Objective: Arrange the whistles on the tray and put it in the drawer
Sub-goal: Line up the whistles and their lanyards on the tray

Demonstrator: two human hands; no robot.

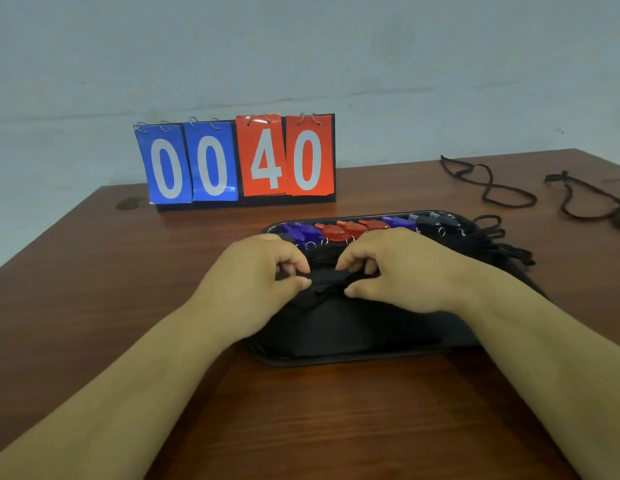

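Bunched cords (331, 288) are being pinched by fingers of the left hand (263, 275) and right hand (391, 271) on the tray (336, 358), so the whistles (339, 231) lined along its far edge are probably being put at risk of being dragged askew by a tug.

A plain indoor room with sports kit: a wooden desk (94, 289) against a bare pale wall (440, 64), a flip scoreboard (237, 161) beyond the left hand (253, 278).
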